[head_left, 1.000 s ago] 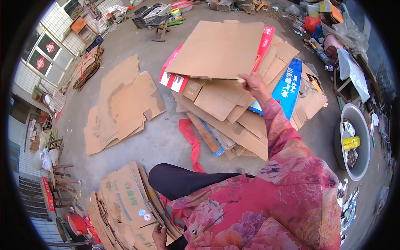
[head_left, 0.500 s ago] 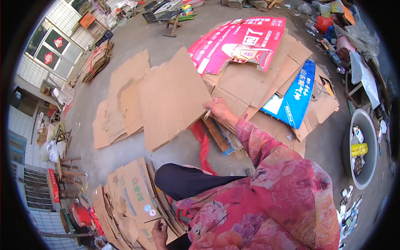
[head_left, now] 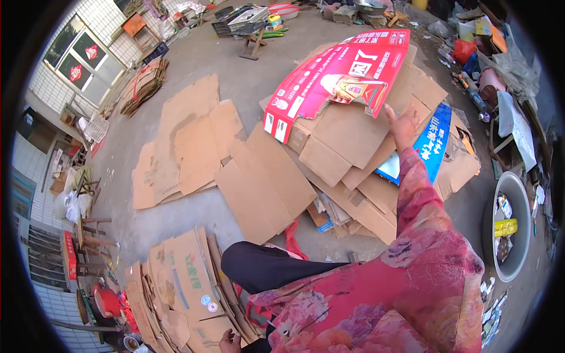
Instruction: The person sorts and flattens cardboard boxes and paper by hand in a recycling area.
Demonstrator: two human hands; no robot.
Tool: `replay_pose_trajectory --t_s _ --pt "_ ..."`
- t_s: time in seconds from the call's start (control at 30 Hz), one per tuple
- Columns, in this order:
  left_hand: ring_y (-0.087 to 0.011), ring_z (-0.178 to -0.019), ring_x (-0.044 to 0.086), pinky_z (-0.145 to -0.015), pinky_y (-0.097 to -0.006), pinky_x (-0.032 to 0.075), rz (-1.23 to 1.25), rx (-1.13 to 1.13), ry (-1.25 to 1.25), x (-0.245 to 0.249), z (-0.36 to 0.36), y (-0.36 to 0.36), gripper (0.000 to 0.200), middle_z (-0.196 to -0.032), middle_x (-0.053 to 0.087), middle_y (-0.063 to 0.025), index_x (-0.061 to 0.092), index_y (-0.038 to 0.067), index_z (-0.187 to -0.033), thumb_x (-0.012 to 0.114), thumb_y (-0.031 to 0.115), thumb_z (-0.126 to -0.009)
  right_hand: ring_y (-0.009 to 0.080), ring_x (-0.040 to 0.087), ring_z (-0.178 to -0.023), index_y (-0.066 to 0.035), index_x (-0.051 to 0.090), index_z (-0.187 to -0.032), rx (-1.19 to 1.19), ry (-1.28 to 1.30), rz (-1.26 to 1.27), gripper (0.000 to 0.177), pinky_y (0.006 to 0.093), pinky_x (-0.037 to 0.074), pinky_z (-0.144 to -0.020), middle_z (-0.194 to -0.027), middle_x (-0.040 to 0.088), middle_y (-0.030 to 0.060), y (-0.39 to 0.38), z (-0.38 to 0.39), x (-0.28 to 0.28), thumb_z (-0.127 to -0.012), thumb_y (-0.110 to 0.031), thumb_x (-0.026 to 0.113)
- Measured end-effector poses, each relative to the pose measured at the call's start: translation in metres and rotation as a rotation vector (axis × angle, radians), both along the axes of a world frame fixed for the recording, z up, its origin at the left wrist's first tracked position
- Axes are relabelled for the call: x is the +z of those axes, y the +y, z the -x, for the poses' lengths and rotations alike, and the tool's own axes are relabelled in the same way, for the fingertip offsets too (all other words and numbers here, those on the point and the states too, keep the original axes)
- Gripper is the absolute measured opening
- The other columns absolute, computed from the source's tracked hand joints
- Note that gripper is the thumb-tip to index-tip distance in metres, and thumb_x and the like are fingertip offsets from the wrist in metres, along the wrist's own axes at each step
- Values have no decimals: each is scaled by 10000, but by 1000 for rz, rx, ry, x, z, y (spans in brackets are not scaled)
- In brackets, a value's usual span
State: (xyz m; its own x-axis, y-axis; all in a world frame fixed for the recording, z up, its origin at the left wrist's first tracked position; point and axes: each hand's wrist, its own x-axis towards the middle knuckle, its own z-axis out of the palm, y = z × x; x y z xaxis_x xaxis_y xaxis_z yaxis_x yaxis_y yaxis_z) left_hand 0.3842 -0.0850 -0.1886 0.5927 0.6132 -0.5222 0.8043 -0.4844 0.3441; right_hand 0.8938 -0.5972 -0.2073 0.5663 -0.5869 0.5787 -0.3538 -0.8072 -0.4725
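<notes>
One red sheet (head_left: 335, 70) could slide off the pile (head_left: 338, 150)'s edge, nudged by my splayed right hand (head_left: 404, 125) (left hand (head_left: 230, 342): can't tell).

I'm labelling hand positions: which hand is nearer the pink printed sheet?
Right. The open right hand is close by the lower right corner of the pink printed sheet; the left hand is much farther off, near the green-printed cardboard stack.

Left hand (head_left: 230, 341) sat at bottom edge, partly cut off; contact with cardboard bundle (head_left: 187, 282) couldn't be told! Right hand (head_left: 404, 125) and sleeve (head_left: 419, 197) blocked parts of cardboard pile (head_left: 332, 153) and blue sheet (head_left: 438, 144). Brown sheet (head_left: 265, 185) covered part of red strip (head_left: 291, 238). Fine print on pink sheet (head_left: 315, 88): came up too tiny!
</notes>
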Motion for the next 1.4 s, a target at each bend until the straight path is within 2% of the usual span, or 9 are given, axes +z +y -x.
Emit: replay_pose_trajectory --t_s 0.2,0.37,0.5,0.57,0.73,0.83,0.9,0.97,1.4 --pt "-267 -957 536 -805 -329 427 15 22 -70 19 -12 -11 408 -1036 550 -215 480 -2 -1142 569 181 -789 338 479 -1036 119 297 -1205 4 -129 -647 958 356 384 -874 -1140 458 257 -6 -49 -17 -596 -498 704" --pt "-263 -970 533 -808 -322 427 13 84 -66 14 2 -16 402 -1029 555 -213 481 -1 -1142 562 183 -794 219 582 -834 81 426 -1077 713 -393 -1725 547 344 479 -738 -972 572 144 12 -60 -30 -754 -309 632" --pt "-300 -1006 509 -843 -350 417 49 82 25 23 11 -14 429 -1078 519 -226 439 -40 -1160 503 230 -833 179 578 -806 28 461 -1031 694 -282 -1684 380 355 489 -691 -922 576 97 53 -72 -14 -799 -245 587" --pt "-126 -669 529 -610 -257 440 -27 134 -178 -28 55 20 421 -793 573 -84 499 -27 -1104 588 204 -764 169 572 -796 6 473 -1028 780 -215 -1483 374 333 483 -721 -897 574 68 81 -78 12 -798 -267 585" --pt "-306 -769 587 -679 -361 454 -164 83 -317 26 4 -19 361 -828 591 -214 551 -30 -1003 595 211 -738 133 478 -617 -41 600 -858 960 129 -543 318 295 402 -548 -688 532 39 121 -96 73 -857 -319 446" --pt "-364 -836 549 -734 -378 434 -207 -17 -409 35 -17 -12 414 -880 570 -227 540 -29 -1002 597 279 -732 141 535 -629 18 590 -839 1282 -75 -1027 274 276 446 -550 -724 562 87 151 -112 94 -820 -245 517" --pt "-358 -897 527 -784 -374 421 -239 -56 -511 48 -38 -10 422 -956 559 -218 525 -10 -1043 584 283 -746 135 540 -699 27 555 -915 1431 -37 -304 262 265 467 -584 -768 552 73 170 -101 127 -825 -216 523" --pt "-337 -962 505 -828 -360 400 -306 -97 -640 59 -65 -14 460 -1023 535 -208 498 -12 -1082 585 296 -751 129 544 -760 49 521 -994 1593 -22 -1139 289 244 452 -662 -903 554 54 207 -74 158 -839 -194 509" --pt "-391 -1161 305 -971 -417 252 -463 -12 -1318 106 -211 -50 882 -1225 334 -280 259 -80 -1235 582 527 -682 119 517 -850 54 472 -1110 2070 11 -1022 440 228 396 -751 -1012 538 71 316 35 276 -827 -282 501"
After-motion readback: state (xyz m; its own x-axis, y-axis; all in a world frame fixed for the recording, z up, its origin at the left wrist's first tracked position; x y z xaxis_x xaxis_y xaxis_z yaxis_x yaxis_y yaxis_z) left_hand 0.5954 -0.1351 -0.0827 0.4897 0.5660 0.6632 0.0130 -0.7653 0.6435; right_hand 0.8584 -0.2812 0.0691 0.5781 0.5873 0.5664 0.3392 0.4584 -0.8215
